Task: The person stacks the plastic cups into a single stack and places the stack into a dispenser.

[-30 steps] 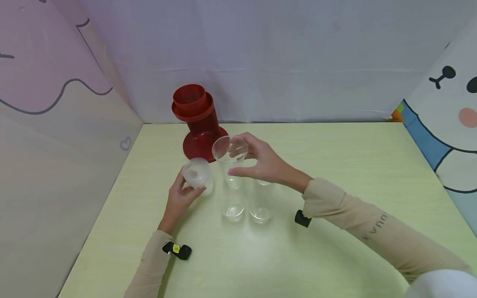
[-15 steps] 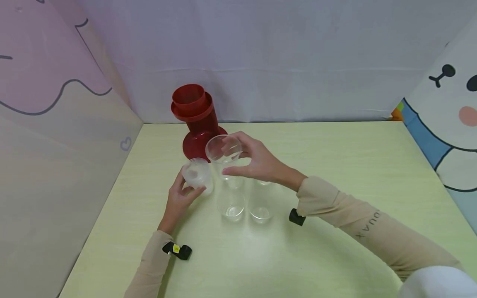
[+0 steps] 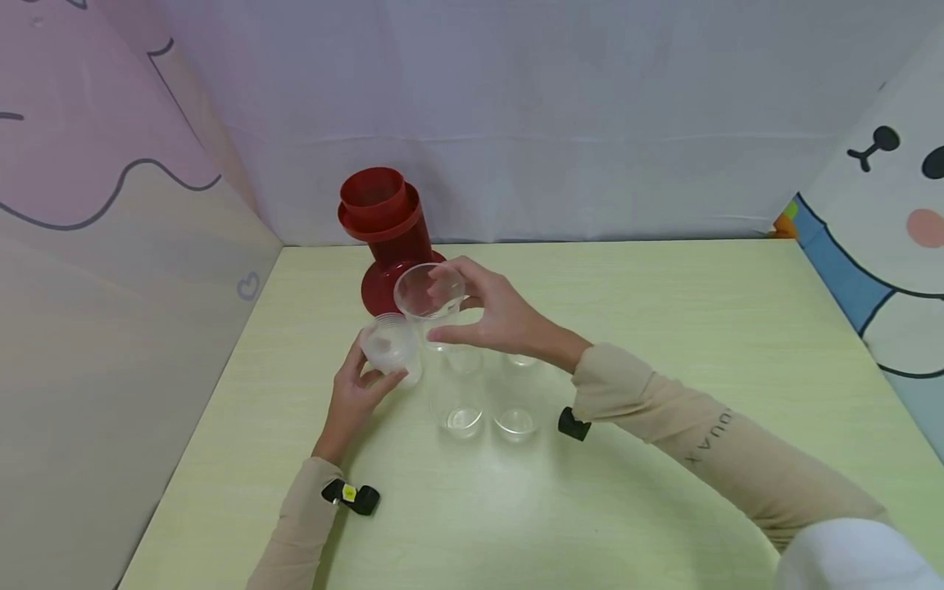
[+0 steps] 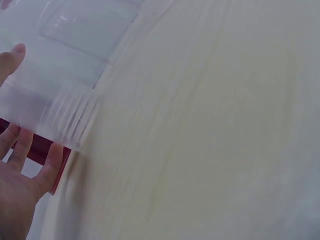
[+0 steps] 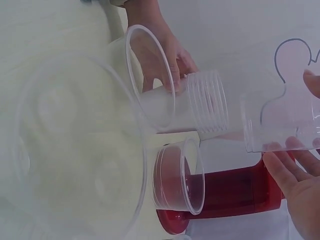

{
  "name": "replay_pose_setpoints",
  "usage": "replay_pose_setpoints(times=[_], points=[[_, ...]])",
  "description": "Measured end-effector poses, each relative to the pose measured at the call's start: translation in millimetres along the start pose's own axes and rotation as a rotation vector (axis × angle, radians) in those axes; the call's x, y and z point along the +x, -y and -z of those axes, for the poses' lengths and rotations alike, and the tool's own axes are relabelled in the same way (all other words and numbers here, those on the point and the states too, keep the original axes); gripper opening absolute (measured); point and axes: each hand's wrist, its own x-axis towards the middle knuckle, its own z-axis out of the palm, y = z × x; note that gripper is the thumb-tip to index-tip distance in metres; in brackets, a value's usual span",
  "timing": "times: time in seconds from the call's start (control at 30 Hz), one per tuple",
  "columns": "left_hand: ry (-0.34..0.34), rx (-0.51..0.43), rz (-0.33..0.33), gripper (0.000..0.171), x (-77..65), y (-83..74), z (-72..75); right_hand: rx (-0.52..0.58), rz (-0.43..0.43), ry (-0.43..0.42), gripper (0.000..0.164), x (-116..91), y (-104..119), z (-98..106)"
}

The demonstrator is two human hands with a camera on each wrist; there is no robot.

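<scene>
From where I operate, I take the red stand at the back of the table as my landmark. My left hand is in front of it, thumb and fingers curled round a stack of clear cups. The stack sits just in front of the stand's base, tilted, and the left wrist view shows its rims as closely spaced ridges.

My right hand is to the right of the stand and a little in front, thumb and fingers spread wide and gripping a single cup between them. From the head camera, this cup overlaps the right edge of the stand's base; I cannot tell whether they touch. Its base points toward the mouth of the stack, and the right wrist view shows a narrow gap between the two.

More loose cups are grouped on the table, in front of the stand and to its right. They are so see-through that I cannot count them surely.

Beige sleeves cover both forearms, with a black camera at the left wrist and another at the right, both well in front of the stand. Behind the stand is a pale curtain; well to its right is a panel with a cartoon animal.
</scene>
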Motion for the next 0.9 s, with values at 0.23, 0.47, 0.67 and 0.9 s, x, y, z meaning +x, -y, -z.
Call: replay_pose_setpoints(times=[0.23, 0.47, 0.67, 0.9], points=[[0.002, -0.014, 0.004, 0.077, -0.4, -0.7, 0.3, -0.017, 0.029, 0.011, 0.065, 11, -16, -4], [0.013, -0.026, -0.001, 0.077, -0.2, -1.5, 0.5, -0.017, 0.029, 0.009, 0.062, 16, -15, -6], [0.009, -0.006, 0.012, 0.077, -0.3, -1.7, 0.2, -0.015, 0.040, 0.009, 0.062, 21, -12, -10], [0.010, 0.004, 0.017, 0.076, -0.9, -2.5, 0.4, 0.001, 0.068, 0.017, 0.060, 27, -10, -15]])
